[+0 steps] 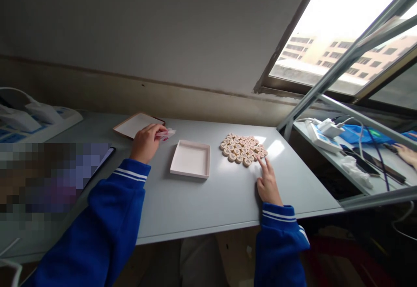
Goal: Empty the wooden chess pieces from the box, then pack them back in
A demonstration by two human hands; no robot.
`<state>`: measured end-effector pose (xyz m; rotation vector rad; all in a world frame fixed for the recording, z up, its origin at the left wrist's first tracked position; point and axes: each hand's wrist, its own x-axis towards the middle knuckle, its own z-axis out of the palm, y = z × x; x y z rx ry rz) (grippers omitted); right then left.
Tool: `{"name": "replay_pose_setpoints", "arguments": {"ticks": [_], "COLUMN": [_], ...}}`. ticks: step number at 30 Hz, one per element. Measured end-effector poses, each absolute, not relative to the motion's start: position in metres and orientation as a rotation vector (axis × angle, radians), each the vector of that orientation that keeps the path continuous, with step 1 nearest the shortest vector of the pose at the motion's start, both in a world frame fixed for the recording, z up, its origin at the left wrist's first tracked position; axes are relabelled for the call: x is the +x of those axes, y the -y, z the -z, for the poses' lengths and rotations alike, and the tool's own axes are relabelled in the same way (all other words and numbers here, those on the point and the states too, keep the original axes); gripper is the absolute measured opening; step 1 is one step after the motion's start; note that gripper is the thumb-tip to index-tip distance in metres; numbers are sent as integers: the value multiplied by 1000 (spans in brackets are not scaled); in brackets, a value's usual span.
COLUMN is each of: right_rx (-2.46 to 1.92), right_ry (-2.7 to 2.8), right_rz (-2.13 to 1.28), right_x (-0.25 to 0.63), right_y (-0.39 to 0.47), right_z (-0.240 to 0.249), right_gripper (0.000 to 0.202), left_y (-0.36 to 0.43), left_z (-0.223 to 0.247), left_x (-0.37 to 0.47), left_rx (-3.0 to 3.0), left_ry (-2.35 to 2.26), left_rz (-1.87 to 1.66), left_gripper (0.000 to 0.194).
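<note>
Beyond the loosely spread right hand [269, 186], round pieces [244, 150] are lying clustered; the left hand [146, 142] is pinching thin plastic [167, 135].

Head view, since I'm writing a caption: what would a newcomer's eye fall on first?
Probably the cluster of round pieces on the right part of the desk, with the right hand at its near edge. Next, perhaps, the white box left of them and the bright window at upper right.

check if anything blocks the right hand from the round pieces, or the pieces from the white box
Nothing visible does. The right hand is at the near edge of the round pieces, and only tabletop shows between the pieces and the white box. The left hand is left of the box.
</note>
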<state>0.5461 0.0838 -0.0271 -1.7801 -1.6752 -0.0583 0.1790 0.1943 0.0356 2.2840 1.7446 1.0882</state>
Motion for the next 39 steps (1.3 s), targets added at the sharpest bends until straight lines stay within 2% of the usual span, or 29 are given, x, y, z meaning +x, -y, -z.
{"name": "replay_pose_setpoints", "arguments": {"ticks": [9,14,16,20,23,27,31,34,36,39], "right_rx": [-1757,-1764,-1772,-1798,-1846,-1742,-1523,-1343,-1210,-940], "right_ry": [1700,1706,1708,1672,1607,1568,1625,1633,1611,1452], "right_rz": [40,4,-1,42,135,314,434,239,-128,-811], "right_x": [548,546,545,543,539,528,511,495,484,465], "right_y": [-84,-84,-84,-83,-82,-83,-94,-108,-118,-132], "right_z": [31,29,27,26,24,7,-22,-44,-58,-74], "right_gripper": [50,47,46,52,62,64,52,35,25,24], "left_y": [-192,-198,-201,-201,-198,-193,-186,-184,-184,-186], "left_z": [-33,-33,-33,-32,-30,-28,-30,-29,-27,-23], "left_x": [185,184,185,192,200,209,216,221,223,224], "left_rx": [2394,2049,1871,1610,1536,1590,1654,1677,1689,1688], "left_ry": [-1644,-1587,-1489,-1189,-1071,-997,-1002,-987,-990,-999], "left_rz": [-1082,-1296,-1334,-1279,-1168,-1104,-1045,-1054,-1070,-1114], "left_gripper": [34,24,27,45,49,42,33,30,30,30]}}
